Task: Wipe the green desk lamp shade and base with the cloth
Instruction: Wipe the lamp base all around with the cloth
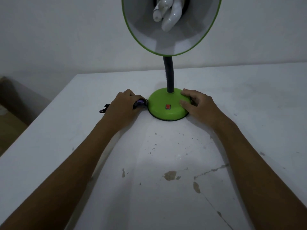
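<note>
The person is leaning over a scuffed white table (166,155) with the green lamp's base (167,106) standing straight ahead of them at twelve o'clock, its red switch (168,106) facing them. The left hand (123,105) is lying on the table at the base's nine o'clock, fingers curled round a dark, purplish cloth (140,102); a loose end of it is trailing out behind the hand toward nine. The bunched cloth is sitting just beside the base's left rim, touching it or very nearly; I cannot tell which.

The right hand (197,105) is resting on the base at its three o'clock side, fingers relaxed and spread over the dome, holding nothing and seemingly steadying the lamp.

So the cloth hand is the one placed to work, and the base is lying directly to its three o'clock, a short sideways sweep away. The shade (172,25) is hanging well above on the black gooseneck (169,75), up at twelve, its open mouth with the white bulb (167,14) facing the person, and both hands are far below it.
</note>
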The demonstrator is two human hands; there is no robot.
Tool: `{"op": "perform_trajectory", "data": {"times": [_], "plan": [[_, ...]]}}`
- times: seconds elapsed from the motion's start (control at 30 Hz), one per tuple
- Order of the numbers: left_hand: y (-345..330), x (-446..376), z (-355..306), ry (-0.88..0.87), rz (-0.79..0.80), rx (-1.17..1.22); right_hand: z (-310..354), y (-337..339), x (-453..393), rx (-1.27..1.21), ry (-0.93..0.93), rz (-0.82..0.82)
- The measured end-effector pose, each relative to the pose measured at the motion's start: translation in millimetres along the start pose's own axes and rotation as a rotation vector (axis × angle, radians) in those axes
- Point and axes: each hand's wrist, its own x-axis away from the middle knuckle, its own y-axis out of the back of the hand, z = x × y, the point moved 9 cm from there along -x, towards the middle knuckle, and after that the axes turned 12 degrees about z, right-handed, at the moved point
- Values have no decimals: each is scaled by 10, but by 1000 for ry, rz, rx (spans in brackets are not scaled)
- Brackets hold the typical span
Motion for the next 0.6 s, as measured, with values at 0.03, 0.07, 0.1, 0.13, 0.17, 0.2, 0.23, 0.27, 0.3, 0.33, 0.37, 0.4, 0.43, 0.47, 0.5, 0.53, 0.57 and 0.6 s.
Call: {"op": "perform_trajectory", "data": {"times": [0.03, 0.07, 0.1, 0.13, 0.17, 0.2, 0.23, 0.27, 0.3, 0.33, 0.37, 0.4, 0.43, 0.47, 0.5, 0.53, 0.57, 0.6], "plan": [[-6, 1, 3, -10, 23, 9, 2, -4, 0, 1, -1, 3], [0, 17, -14, -20, 53, 22, 6, -7, 0, 1, -1, 6], [-1, 39, -40, -33, 97, 37, 8, -10, -1, -1, -1, 9], [-10, 68, -73, -42, 150, 39, 8, -15, -3, -4, -1, 12], [-6, 99, -108, -51, 186, 38, 6, -18, -4, -7, -2, 15], [16, 129, -148, -46, 193, 31, 8, -17, -3, -10, -5, 16], [65, 145, -185, -36, 156, 31, 6, -14, 0, -12, -10, 15], [130, 149, -213, -13, 94, 33, 10, -8, 1, -14, -12, 14], [185, 134, -226, 21, 25, 33, 12, -4, 2, -16, -11, 13], [235, 108, -249, 63, -33, 36, 16, -3, 1, -18, -10, 14], [259, 77, -255, 99, -80, 55, 17, -12, 7, -19, -11, 18], [271, 13, -274, 124, -117, 84, 27, 1, -6, -11, -8, 23], [258, -37, -270, 142, -142, 121, 30, -19, -7, -2, -8, 31], [246, -94, -256, 164, -163, 152, 35, -36, -11, 2, -11, 39], [243, -160, -242, 188, -188, 177, 36, -44, -20, 3, -10, 47], [220, -219, -223, 216, -198, 197, 33, -53, -25, 0, -9, 53], [187, -276, -222, 242, -201, 217, 30, -53, -27, -7, -9, 54], [134, -328, -226, 270, -189, 232, 28, -51, -29, -16, -7, 54]]}}
